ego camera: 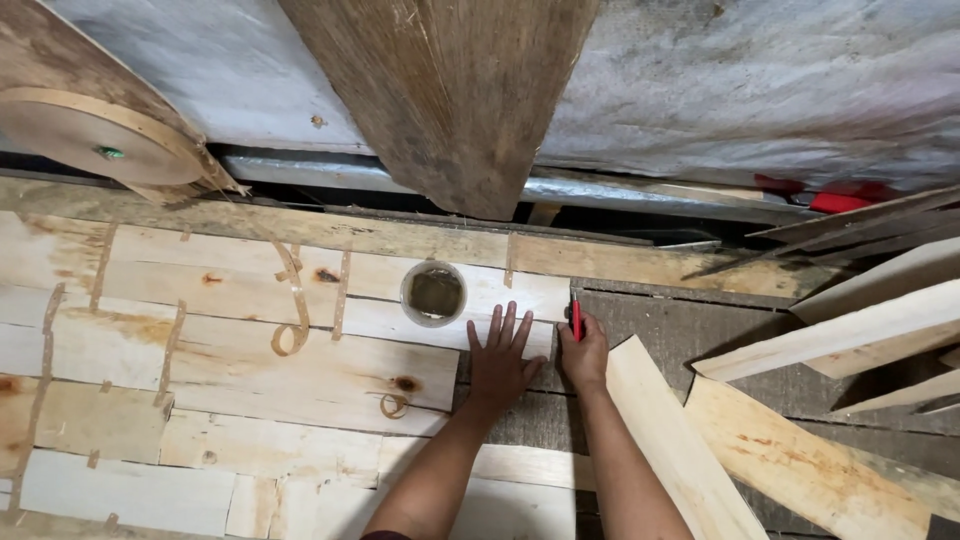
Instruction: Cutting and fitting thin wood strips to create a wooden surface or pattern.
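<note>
Forearms: two bare forearms come up from the near edge, side by side, toward the middle of the scene.
Left hand (500,362): lies flat, palm down, fingers spread and straight, pressing on a pale plank (450,322); it has hold of nothing.
Right hand (584,352): curled closed round a red pencil (576,318), just right of the left hand, at the right end of that plank.
Red pencil: stands nearly upright in the fist, its tip at the plank's end edge; whether it touches the wood I cannot tell.
Pale plank: one of many light boards laid edge to edge across the counter (700,330), filling its left half.
Round tub (434,293): open, with a dark inside, stands on the boards just far and left of the left hand's fingertips.
Thin wood strips (292,305): curled brown shavings lie over the boards to the left.
Loose boards (680,450): several pale planks lie slanted at the right, near the right forearm.
Wooden disc (95,135): round, far left, leaning by the wall.
Dark beam (450,100): broad rough timber hangs down at the far middle.
</note>
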